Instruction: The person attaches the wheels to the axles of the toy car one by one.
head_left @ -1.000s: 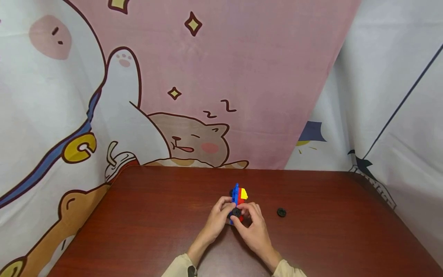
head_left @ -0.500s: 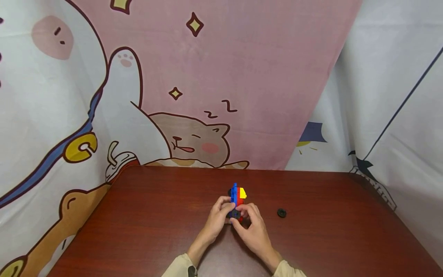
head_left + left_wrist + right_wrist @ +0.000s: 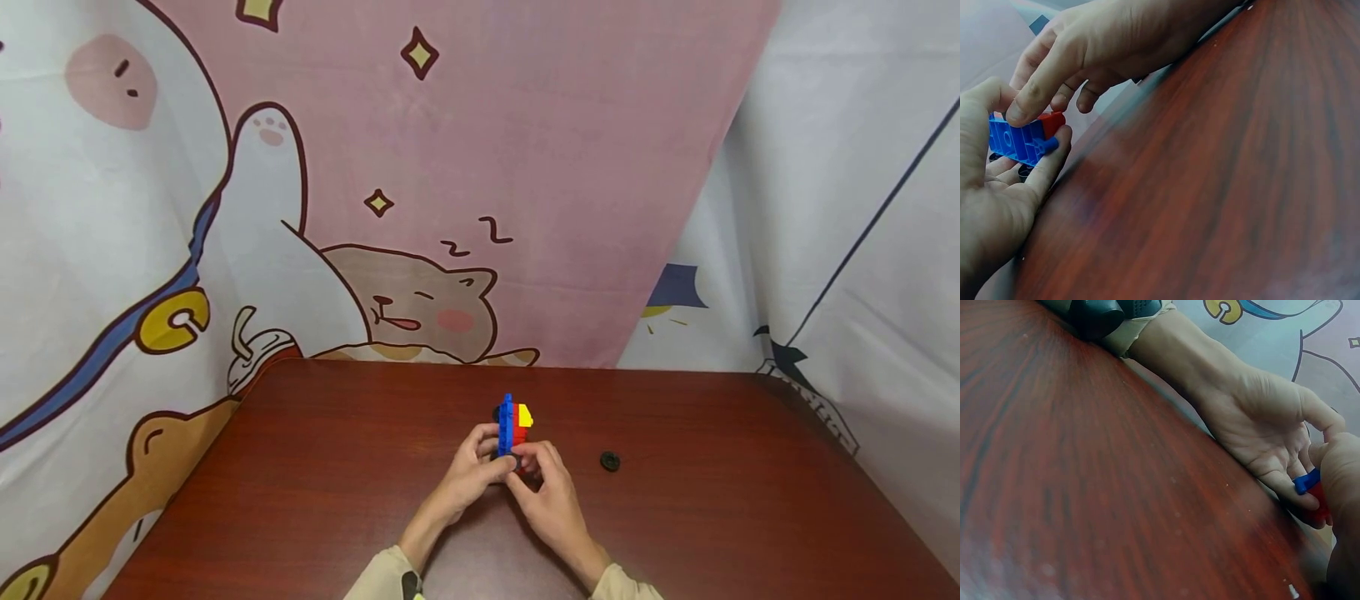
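Observation:
A small toy brick car [image 3: 507,429] in blue, red and yellow is held between both hands over the table. My left hand [image 3: 467,478] grips it from the left, fingers curled beneath, with the thumb across its near end. From the right, my right hand [image 3: 553,496] pinches that near end between thumb and index finger, where a black wheel is mostly hidden. In the left wrist view the blue chassis [image 3: 1013,142] faces the camera, with a black wheel [image 3: 1024,172] below it near the left fingers. The right wrist view shows just a blue end piece [image 3: 1305,481] and some red.
A loose black wheel [image 3: 610,461] lies on the brown wooden table [image 3: 360,442] to the right of the hands. Behind the table's far edge hangs a cartoon-printed cloth [image 3: 585,208].
My left thumb has slid over the black wheel at the near end, covering most of it. The car has shifted slightly away and left. The loose wheel stays put.

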